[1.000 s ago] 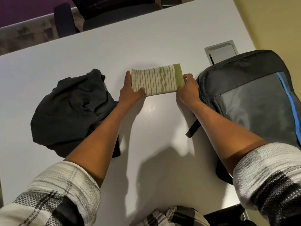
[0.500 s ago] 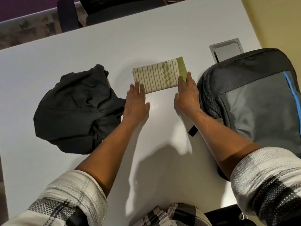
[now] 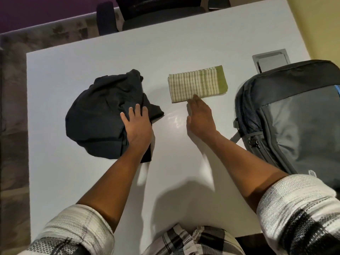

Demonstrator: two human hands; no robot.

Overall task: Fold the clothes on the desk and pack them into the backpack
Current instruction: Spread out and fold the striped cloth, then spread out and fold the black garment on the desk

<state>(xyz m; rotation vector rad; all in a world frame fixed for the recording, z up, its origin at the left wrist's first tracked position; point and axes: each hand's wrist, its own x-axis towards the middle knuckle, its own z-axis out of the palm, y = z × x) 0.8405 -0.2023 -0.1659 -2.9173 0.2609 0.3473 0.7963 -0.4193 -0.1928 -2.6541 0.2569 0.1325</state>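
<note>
A folded cream cloth with green stripes and a green edge (image 3: 197,83) lies flat on the white desk (image 3: 176,162), left of the grey backpack (image 3: 292,115). A crumpled dark garment (image 3: 103,118) sits in a heap at the left. My left hand (image 3: 137,127) rests with straight fingers on the right part of that heap. My right hand (image 3: 199,116) hovers flat over the desk, its fingertips at the near edge of the folded cloth. The backpack lies on its back with its zipper shut on the visible side.
A grey cable hatch (image 3: 270,58) is set into the desk behind the backpack. A dark office chair (image 3: 156,13) stands at the far edge. A strap (image 3: 234,137) of the backpack lies toward my right forearm.
Both hands have left the folded cloth. My left hand has moved left onto the dark garment, and my right hand has drawn back slightly toward me and to the left.
</note>
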